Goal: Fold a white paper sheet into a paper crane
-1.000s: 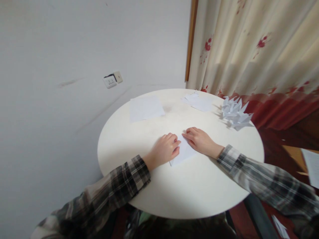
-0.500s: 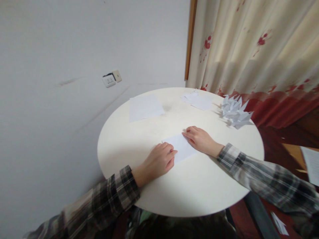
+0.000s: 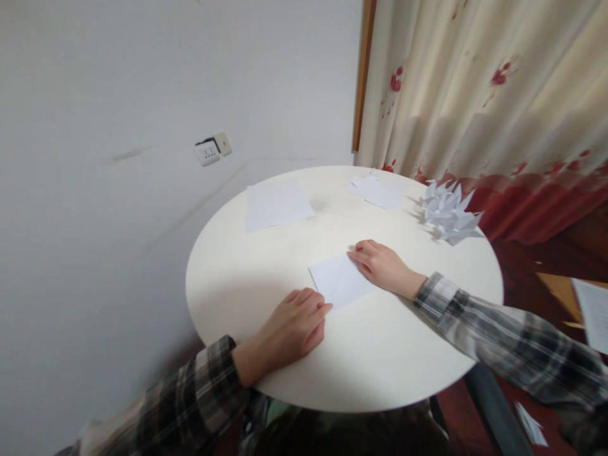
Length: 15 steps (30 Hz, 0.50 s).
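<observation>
A folded white paper [image 3: 338, 280] lies flat near the middle of the round white table [image 3: 237, 266]. My right hand [image 3: 382, 266] rests on the paper's right edge, fingers stretched out and flat, holding nothing. My left hand [image 3: 293, 323] lies palm down on the table, its fingertips at the paper's near left corner, fingers loosely extended. Both arms wear plaid sleeves.
A flat white sheet [image 3: 276, 202] lies at the table's back left. Another sheet with scraps [image 3: 380, 191] lies at the back. A pile of folded paper shapes [image 3: 449, 212] sits at the right rim. Wall and socket [image 3: 213, 148] left, curtain [image 3: 475, 95] behind.
My left hand has slid back toward me along the paper, uncovering it. My right hand has stayed in place.
</observation>
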{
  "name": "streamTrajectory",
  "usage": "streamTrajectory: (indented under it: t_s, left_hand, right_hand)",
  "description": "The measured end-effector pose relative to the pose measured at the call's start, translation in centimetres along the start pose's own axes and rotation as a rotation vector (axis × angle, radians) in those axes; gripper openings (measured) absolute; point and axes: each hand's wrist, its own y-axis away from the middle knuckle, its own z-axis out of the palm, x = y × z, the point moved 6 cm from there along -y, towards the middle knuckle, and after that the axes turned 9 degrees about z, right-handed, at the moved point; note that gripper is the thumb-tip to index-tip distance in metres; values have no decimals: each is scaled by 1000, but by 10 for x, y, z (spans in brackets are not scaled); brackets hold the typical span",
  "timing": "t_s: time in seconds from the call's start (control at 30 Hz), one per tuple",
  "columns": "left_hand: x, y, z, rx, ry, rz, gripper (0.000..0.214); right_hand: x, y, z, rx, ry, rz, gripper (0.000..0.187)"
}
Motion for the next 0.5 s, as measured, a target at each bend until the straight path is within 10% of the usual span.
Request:
streamTrajectory:
  t_s: [0.5]
  left_hand:
    - [4,5,-13,100,52,42,21]
  right_hand:
    - [-1,0,-7,-3,-54,21,27]
